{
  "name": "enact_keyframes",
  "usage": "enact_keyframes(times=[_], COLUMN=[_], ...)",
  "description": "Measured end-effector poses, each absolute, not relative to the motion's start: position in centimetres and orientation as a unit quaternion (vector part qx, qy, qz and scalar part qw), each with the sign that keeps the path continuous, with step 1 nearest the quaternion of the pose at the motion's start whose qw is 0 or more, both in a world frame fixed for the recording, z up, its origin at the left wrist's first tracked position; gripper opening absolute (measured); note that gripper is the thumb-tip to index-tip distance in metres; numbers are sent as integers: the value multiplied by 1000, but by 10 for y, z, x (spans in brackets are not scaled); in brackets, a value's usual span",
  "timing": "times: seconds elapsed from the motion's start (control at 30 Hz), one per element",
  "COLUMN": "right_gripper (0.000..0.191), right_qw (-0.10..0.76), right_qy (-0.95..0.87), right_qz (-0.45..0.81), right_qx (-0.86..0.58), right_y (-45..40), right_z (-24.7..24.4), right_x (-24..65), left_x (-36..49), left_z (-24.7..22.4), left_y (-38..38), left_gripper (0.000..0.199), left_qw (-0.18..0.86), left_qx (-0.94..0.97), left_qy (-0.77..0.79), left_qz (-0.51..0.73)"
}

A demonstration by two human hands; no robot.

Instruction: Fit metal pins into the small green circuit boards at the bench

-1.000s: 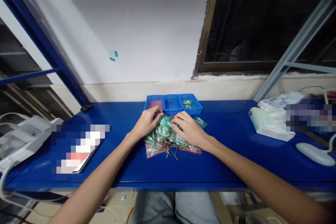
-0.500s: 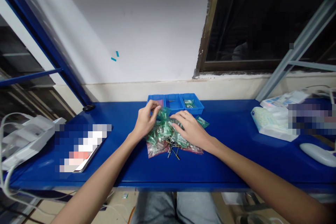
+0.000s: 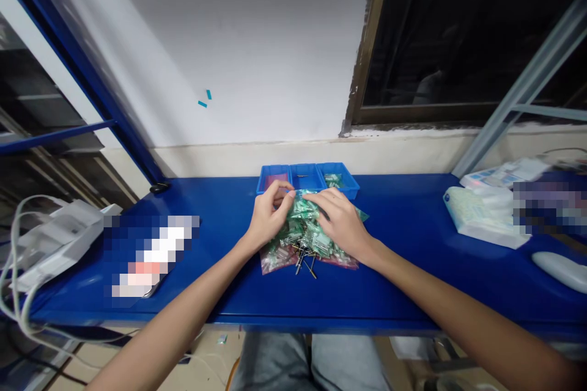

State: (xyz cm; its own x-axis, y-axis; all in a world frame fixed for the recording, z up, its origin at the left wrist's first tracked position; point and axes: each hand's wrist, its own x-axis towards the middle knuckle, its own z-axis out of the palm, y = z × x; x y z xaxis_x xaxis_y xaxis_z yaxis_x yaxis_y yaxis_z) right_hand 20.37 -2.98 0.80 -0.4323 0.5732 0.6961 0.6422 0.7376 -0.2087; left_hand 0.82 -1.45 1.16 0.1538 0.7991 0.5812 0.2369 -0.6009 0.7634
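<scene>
A small green-tinted plastic bag of metal parts is stretched between my two hands above a pile. My left hand pinches its left edge between thumb and fingers. Curled over the bag's right side is my right hand; its thumb is partly hidden. Below lie more green bags of small silvery parts, and pinkish bags stick out at the front. Several loose long metal pins or screws lie at the pile's front edge.
Behind the pile, a blue three-compartment bin stands by the wall, with pink bags at left and green ones at right. A phone-like device, partly blurred, and white cabled equipment lie left. A tissue pack and white mouse-like object lie right.
My left hand has moved slightly right and down, and my right fingers have come onto the green bag, which now spans both hands. The view has shifted a little.
</scene>
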Motion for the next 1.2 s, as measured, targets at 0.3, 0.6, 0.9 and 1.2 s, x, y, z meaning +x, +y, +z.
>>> enact_keyframes(times=[0.3, 0.6, 0.9, 1.2], right_gripper=[19, 29, 18, 14], right_qw=[440, 475, 479, 518], right_qy=[-790, -769, -795, -755], right_qz=[-20, 84, 121, 174], right_qx=[-426, -419, -353, -363], right_y=[-31, -32, -37, -35], right_z=[15, 17, 22, 16], right_x=[201, 199, 200, 197], left_x=[4, 8, 8, 9], left_z=[9, 11, 10, -2], left_y=[-18, -20, -20, -11], left_gripper=[26, 49, 36, 49], left_qw=[145, 40, 24, 15], left_qx=[796, 847, 861, 822], left_qy=[306, 283, 270, 309], left_qz=[502, 449, 430, 477])
